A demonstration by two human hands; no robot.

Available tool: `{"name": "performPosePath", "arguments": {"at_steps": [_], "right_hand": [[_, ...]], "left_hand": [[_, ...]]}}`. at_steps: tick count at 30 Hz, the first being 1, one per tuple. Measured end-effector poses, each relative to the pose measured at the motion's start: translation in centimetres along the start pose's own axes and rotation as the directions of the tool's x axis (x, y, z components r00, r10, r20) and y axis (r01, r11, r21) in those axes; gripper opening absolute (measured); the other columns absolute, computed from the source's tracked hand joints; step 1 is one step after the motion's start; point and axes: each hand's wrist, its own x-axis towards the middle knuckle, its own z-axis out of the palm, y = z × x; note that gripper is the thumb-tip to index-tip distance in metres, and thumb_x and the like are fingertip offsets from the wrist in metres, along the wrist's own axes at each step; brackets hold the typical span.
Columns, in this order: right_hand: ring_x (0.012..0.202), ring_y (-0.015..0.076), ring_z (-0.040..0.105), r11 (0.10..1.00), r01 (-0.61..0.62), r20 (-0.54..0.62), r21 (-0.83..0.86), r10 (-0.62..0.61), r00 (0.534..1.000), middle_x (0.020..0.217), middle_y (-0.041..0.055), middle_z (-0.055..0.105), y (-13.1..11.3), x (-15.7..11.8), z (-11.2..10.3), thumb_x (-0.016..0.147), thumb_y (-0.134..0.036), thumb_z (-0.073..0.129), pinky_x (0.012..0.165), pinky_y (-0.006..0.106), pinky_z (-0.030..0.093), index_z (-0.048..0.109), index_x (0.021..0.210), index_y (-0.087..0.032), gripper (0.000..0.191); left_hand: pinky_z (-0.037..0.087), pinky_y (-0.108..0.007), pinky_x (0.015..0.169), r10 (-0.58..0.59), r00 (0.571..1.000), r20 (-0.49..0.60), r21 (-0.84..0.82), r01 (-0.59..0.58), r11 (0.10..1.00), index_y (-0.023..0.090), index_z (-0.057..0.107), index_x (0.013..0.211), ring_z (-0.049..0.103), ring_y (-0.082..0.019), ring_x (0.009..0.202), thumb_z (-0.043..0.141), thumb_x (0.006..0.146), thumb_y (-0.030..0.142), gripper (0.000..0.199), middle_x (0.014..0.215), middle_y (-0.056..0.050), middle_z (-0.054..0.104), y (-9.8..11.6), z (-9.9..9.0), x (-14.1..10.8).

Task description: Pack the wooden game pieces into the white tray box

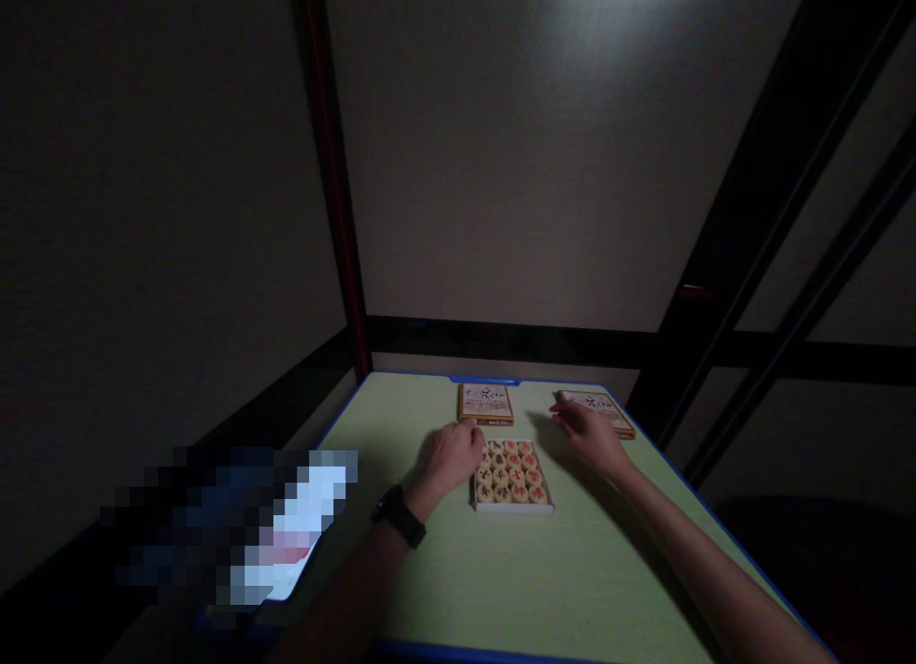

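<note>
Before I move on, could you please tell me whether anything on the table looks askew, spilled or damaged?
Nothing stands out. The round pieces sit in neat rows inside the tray; the left box and right box lie flat. The left hand hides the tray's far left corner.

Dim, with soft upper glare.

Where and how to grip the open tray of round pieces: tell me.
Grip the shallow tray by its left and right walls, left hand and right hand from their own sides, keeping it level: it lies flat and open-topped, full of round pieces that would likely spill if tipped.
</note>
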Motion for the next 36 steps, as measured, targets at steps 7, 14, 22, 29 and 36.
{"name": "performPosePath", "arguments": {"at_steps": [7, 14, 22, 29, 36], "right_hand": [[0.117, 0.0285, 0.062, 0.867, -0.231, 0.173, 0.442, 0.171, 0.970, 0.120, 0.0162, 0.068, -1.9, 1.6, 3.2, 0.077, -0.026, 0.069, 0.101, 0.045, 0.048, 0.065, 0.109, -0.019, 0.033], [0.101, 0.0254, 0.069, 0.564, -0.411, 0.310, 0.716, 0.271, 0.911, 0.101, 0.0103, 0.072, -5.1, 3.5, 5.4, 0.075, -0.014, 0.063, 0.097, 0.045, 0.053, 0.059, 0.110, -0.021, 0.035], [0.085, 0.0238, 0.072, 0.565, -0.411, 0.200, 0.715, 0.398, 0.895, 0.089, 0.0096, 0.072, -4.4, 4.0, 5.4, 0.074, -0.017, 0.061, 0.078, 0.040, 0.061, 0.057, 0.105, -0.021, 0.032], [0.097, 0.0272, 0.069, 0.736, -0.333, 0.105, 0.590, 0.339, 0.935, 0.096, 0.0108, 0.073, -4.0, 3.9, 6.2, 0.077, -0.030, 0.066, 0.089, 0.044, 0.057, 0.067, 0.101, -0.016, 0.028], [0.103, 0.0305, 0.068, 0.931, -0.093, 0.043, 0.352, 0.083, 0.996, 0.115, 0.0104, 0.073, -4.3, 1.0, 3.3, 0.085, -0.036, 0.059, 0.094, 0.046, 0.053, 0.069, 0.119, -0.018, 0.040]], "left_hand": [[0.038, -0.035, 0.105, -0.026, 0.991, -0.134, -0.074, 0.017, 0.997, 0.011, 0.057, 0.123, 0.056, -0.025, 0.119, 0.034, 0.095, 0.022, 0.038, 0.124, -0.017, 0.065, -1.1, 0.3, 1.7], [0.038, -0.034, 0.109, -0.018, 1.000, 0.011, -0.325, 0.021, 0.945, 0.019, 0.050, 0.137, 0.053, -0.021, 0.128, 0.034, 0.095, 0.022, 0.045, 0.141, -0.010, 0.057, -2.4, 1.4, 2.5], [0.043, -0.033, 0.108, -0.015, 0.999, -0.034, -0.725, -0.015, 0.689, 0.016, 0.060, 0.130, 0.058, -0.019, 0.125, 0.041, 0.087, 0.009, 0.047, 0.132, -0.008, 0.064, -2.0, 1.5, 3.7], [0.044, -0.034, 0.108, 0.019, 0.998, -0.051, -0.693, -0.049, 0.719, 0.018, 0.063, 0.127, 0.059, -0.018, 0.123, 0.043, 0.090, 0.008, 0.043, 0.134, -0.006, 0.063, -1.1, 0.9, 2.8], [0.048, -0.030, 0.100, -0.003, 0.998, -0.061, -0.478, -0.026, 0.878, 0.023, 0.060, 0.132, 0.064, -0.018, 0.114, 0.041, 0.095, 0.018, 0.042, 0.127, -0.003, 0.068, 0.2, -1.2, 0.7]]}}
